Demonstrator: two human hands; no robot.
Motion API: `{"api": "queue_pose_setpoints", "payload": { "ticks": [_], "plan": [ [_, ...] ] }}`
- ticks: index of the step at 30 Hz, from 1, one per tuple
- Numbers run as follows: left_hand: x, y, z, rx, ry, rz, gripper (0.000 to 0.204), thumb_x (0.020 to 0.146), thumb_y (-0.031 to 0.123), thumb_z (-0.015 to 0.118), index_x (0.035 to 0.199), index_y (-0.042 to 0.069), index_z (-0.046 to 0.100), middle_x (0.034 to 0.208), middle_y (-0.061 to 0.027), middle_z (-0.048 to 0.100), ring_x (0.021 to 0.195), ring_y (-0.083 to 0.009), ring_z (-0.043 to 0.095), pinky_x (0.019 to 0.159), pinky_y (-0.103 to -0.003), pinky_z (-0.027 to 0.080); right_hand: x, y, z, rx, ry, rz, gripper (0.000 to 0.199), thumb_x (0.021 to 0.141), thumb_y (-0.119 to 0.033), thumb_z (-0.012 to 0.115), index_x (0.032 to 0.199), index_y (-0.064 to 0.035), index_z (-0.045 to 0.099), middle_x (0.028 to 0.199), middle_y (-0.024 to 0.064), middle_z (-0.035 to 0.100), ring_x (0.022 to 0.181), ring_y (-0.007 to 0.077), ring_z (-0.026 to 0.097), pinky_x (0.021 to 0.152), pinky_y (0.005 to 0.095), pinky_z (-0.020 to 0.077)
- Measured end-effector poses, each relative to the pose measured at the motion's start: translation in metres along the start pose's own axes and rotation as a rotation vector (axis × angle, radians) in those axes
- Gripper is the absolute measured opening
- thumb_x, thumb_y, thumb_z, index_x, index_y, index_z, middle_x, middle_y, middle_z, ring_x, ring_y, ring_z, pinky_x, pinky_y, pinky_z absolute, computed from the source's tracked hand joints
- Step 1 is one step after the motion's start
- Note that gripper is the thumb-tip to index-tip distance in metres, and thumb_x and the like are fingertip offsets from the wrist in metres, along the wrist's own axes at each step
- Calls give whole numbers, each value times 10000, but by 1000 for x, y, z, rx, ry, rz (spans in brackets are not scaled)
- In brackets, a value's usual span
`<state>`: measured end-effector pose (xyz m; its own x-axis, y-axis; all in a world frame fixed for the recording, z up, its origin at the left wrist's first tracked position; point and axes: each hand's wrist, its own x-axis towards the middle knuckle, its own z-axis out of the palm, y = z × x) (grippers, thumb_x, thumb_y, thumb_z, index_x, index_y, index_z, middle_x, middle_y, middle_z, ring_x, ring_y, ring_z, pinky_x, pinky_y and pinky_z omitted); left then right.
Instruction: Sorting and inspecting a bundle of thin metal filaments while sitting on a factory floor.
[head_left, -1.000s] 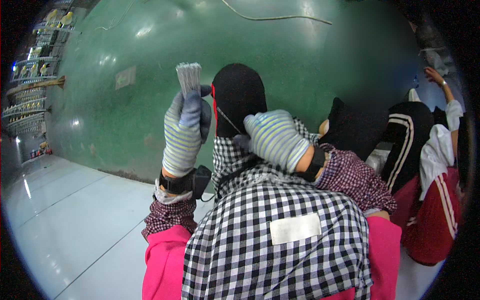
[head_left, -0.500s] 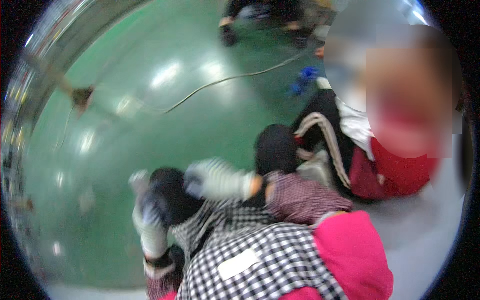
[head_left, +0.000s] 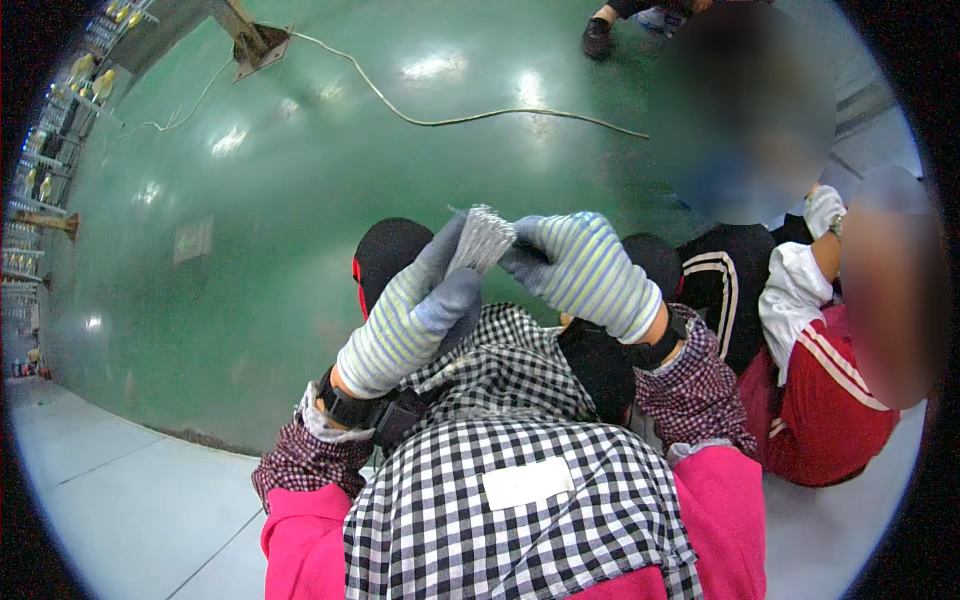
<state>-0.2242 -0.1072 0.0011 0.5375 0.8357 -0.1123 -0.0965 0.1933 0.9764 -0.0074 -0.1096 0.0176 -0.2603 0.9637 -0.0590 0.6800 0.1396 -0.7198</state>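
Note:
In a striped knit glove with grey fingers, my left hand (head_left: 405, 320) is closed around a bundle of thin silvery wire-like strips (head_left: 483, 238), whose ends fan out above the thumb. My right hand (head_left: 592, 270), gloved the same way, comes in from the right with its fingertips pinched against the bundle's right edge. Whether it grips all the strips or just a few cannot be made out. Both hands are raised above my lap, over a black-and-white checked apron (head_left: 500, 440).
Close on my right sits a person in red clothing (head_left: 825, 420) and striped dark trousers. A pale cable (head_left: 440, 123) crosses the green floor (head_left: 280, 270) from a metal post foot (head_left: 260, 52). Racks (head_left: 50, 170) line the far left; another person's shoe (head_left: 598, 38) shows at the top.
My hands have come up together from beside my knees, and the silvery bundle now shows between them. The view has shifted, bringing white floor tiles in at the lower left.

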Motion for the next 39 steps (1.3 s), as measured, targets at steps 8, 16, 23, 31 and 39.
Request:
{"api": "queue_pose_setpoints", "payload": {
  "ticks": [8, 16, 23, 31, 39],
  "plan": [
    [4, -6, 1, -83, -92, -202, 704, 931, 466, 624, 1449, 44, 402, 877, 67, 535, 742, -20, 459, 654, -177, 382, -3, 0, 6, -39, 29, -186, 230, 776, -162, 685, 981, -58, 678, 839, 185, 666, 811, 376, 656, 698, 428, 523],
    [15, -26, 12, -8, 113, 174, 534, 982, 279, 587, 1420, 14, 435, 1291, -87, 591, 1143, -127, 555, 955, -257, 430, -4, -10, 5, 261, 35, -60, 198, 799, -90, 672, 984, -21, 686, 873, 197, 680, 824, 339, 683, 717, 381, 531],
    [16, -27, 11, 24, 171, 34, 558, 974, 217, 594, 1439, -14, 391, 1378, -120, 542, 1267, -188, 499, 1042, -300, 387, -6, -3, 12, 437, 45, 88, 188, 847, -112, 653, 1004, -12, 686, 803, 151, 695, 724, 222, 688, 657, 339, 527],
    [16, -14, 17, -131, 59, -23, 641, 947, 392, 620, 1432, 32, 405, 1218, -34, 562, 1039, -96, 513, 904, -250, 416, -2, 12, 7, 507, -41, 13, 230, 831, -88, 632, 1042, -11, 676, 797, 131, 692, 708, 200, 672, 658, 335, 522],
    [19, -20, 6, -6, 106, -118, 502, 934, 411, 630, 1275, 47, 573, 999, 26, 597, 878, -80, 512, 809, -240, 428, 4, 9, 10, 428, 6, 9, 231, 804, -80, 635, 1024, -21, 679, 841, 193, 679, 768, 318, 684, 683, 372, 527]
  ]
}}
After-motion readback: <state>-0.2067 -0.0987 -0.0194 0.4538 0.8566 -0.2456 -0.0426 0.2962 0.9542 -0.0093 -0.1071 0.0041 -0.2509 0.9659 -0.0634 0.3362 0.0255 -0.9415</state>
